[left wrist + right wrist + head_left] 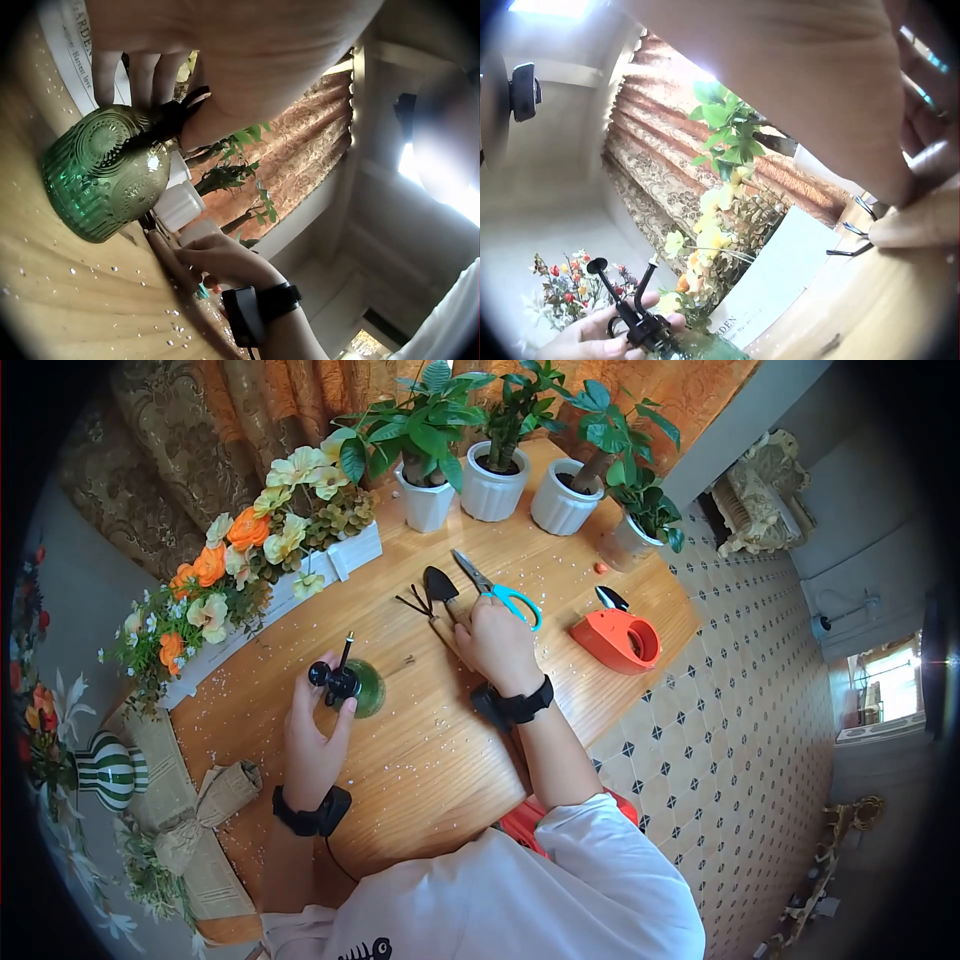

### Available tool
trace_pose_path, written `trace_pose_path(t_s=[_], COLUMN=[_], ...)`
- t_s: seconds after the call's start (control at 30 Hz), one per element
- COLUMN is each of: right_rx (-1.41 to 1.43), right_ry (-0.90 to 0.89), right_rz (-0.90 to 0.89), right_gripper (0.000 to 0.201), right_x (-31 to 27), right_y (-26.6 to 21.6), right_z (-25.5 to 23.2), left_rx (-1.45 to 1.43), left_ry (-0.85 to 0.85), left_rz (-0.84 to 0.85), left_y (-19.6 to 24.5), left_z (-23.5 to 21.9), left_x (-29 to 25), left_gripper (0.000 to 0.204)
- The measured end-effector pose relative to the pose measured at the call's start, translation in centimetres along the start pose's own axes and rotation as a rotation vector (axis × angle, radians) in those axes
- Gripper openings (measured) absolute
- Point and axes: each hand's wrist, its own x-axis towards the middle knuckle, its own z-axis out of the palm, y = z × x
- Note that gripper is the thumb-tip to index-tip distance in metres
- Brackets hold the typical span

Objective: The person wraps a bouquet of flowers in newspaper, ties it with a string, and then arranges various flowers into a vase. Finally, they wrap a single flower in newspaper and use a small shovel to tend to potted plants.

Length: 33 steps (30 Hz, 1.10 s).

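My left hand (315,730) holds a green glass spray bottle (105,176) by its black pump head (646,330), thumb and fingers around the neck. The bottle stands close over the table, with its black nozzle pointing up and away. My right hand (500,648) is at the tools in mid-table, its thumb and forefinger around the wooden handle of a small black hand trowel (440,584). Just left of it lies a three-pronged hand rake (418,603) with a wooden handle. Scissors (515,600) with turquoise handles lie right beside the fingers. The palm hides most of the trowel handle.
White pots (494,492) with green plants line the far edge. A flower box (340,552) stands at the back left. An orange-red hollow holder (618,640) sits near the right edge. White crumbs are scattered over the wooden table (420,780). A wrapped bouquet (205,815) lies at left.
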Motion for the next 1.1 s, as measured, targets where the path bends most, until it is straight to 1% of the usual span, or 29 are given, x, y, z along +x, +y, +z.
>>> trace_pose_path(t_s=[0.03, 0.1, 0.13, 0.2, 0.23, 0.3, 0.33, 0.43, 0.5, 0.57, 0.6, 0.63, 0.7, 0.73, 0.77, 0.8, 0.83, 0.9, 0.93, 0.97, 1.1], right_rx=[0.001, 0.083, 0.083, 0.025, 0.025, 0.034, 0.055, 0.075, 0.059, 0.026, 0.008, 0.008, -0.06, -0.05, -0.049, -0.033, -0.014, -0.02, -0.027, -0.035, -0.002], right_ry=[0.002, 0.022, 0.015, 0.088, 0.083, 0.016, 0.111, 0.092, 0.108, 0.063, -0.152, -0.149, -0.083, -0.112, -0.104, -0.022, 0.059, 0.041, -0.015, -0.071, -0.036], right_rz=[-0.003, -0.036, -0.044, -0.081, -0.096, -0.046, -0.09, -0.082, -0.111, -0.116, -0.068, -0.071, -0.068, -0.073, -0.093, -0.125, -0.16, -0.185, -0.132, -0.075, -0.087], right_gripper=[0.033, 0.031, 0.031, 0.029, 0.029, 0.029, 0.028, 0.027, 0.026, 0.026, 0.032, 0.032, 0.034, 0.037, 0.037, 0.032, 0.032, 0.031, 0.033, 0.041, 0.04], right_x=[0.0, -0.2, -0.2, -0.1, -0.1, -0.1, -0.2, 0.2, 0.8, 0.5, 0.5, 0.4, 0.7, 0.9, 1.3, 1.4, 1.7, 1.9, 1.7, 1.4, 0.5], right_y=[0.2, 0.8, 1.1, 1.3, 1.0, 0.4, 0.7, 1.5, 2.0, 1.6, 1.2, 1.3, 1.4, 1.5, 2.1, 2.7, 3.1, 2.9, 2.4, 1.9, 0.6], right_z=[-0.1, 0.0, 0.4, 1.1, 0.7, -0.3, 0.2, 0.6, 1.0, 0.8, -0.5, -0.4, 0.4, 0.3, 0.9, 1.8, 2.4, 2.2, 1.7, 1.3, 0.8], left_rx=[-0.008, -0.022, -0.037, -0.036, -0.04, -0.03, -0.022, 0.002, -0.008, -0.086, -0.082, -0.087, -0.093, -0.117, -0.14, -0.135, -0.151, -0.16, -0.165, -0.171, -0.191], left_ry=[0.046, 0.043, 0.04, 0.046, 0.041, 0.055, 0.05, 0.038, 0.052, 0.073, 0.078, 0.079, 0.098, 0.107, 0.117, 0.138, 0.162, 0.211, 0.228, 0.241, 0.27], left_rz=[0.002, -0.004, -0.016, -0.048, -0.073, -0.071, -0.07, -0.098, -0.093, -0.106, -0.1, -0.114, -0.115, -0.12, -0.126, -0.125, -0.146, -0.166, -0.177, -0.189, -0.226], left_y=[0.2, 0.2, 0.2, 0.2, 0.3, 0.7, 0.9, 0.8, 0.5, 0.5, 0.6, 0.7, 0.9, 0.9, 0.9, 0.8, 0.6, 0.1, -0.4, -0.7, -1.5], left_z=[0.1, -0.1, -0.4, -1.0, -1.2, -1.9, -2.2, -3.5, -4.0, -4.6, -5.0, -5.5, -6.4, -6.9, -7.4, -8.0, -8.5, -9.4, -9.8, -10.1, -10.3], left_x=[-0.1, -0.5, -0.9, -1.8, -2.2, -3.1, -3.7, -5.9, -7.4, -9.0, -9.8, -10.6, -12.2, -13.1, -14.0, -14.9, -15.7, -16.7, -17.1, -17.3, -16.0], left_gripper=[0.055, 0.055, 0.056, 0.055, 0.054, 0.053, 0.052, 0.055, 0.054, 0.048, 0.048, 0.048, 0.047, 0.047, 0.046, 0.046, 0.044, 0.043, 0.041, 0.04, 0.038])
